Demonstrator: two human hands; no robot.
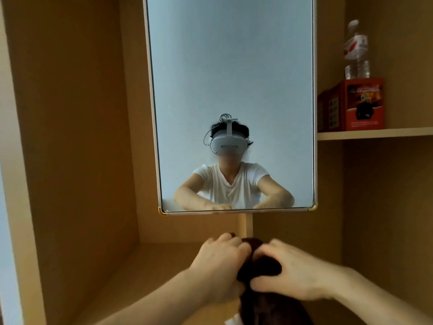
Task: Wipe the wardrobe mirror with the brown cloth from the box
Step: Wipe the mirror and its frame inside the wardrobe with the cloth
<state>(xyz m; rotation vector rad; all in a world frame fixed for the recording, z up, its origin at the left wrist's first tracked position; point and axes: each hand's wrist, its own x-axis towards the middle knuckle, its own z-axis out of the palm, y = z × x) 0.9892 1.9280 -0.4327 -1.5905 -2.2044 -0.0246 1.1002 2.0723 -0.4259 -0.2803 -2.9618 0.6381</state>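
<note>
The wardrobe mirror [230, 66] hangs upright in a white frame with gold corners, straight ahead and above my hands. Below it I hold the brown cloth [264, 301] bunched up between both hands. My left hand [220, 261] grips the cloth's left side with curled fingers. My right hand [290, 275] pinches the top of the bunch from the right. The cloth's lower part hangs down out of the bottom edge of the view. The box is not in view.
Wooden wardrobe panels surround the mirror, with a deep compartment [77, 137] on the left. On the right, a shelf [375, 133] carries a red carton [356, 105] with a clear plastic bottle [356, 50] standing on top. The mirror reflects a person in a white T-shirt.
</note>
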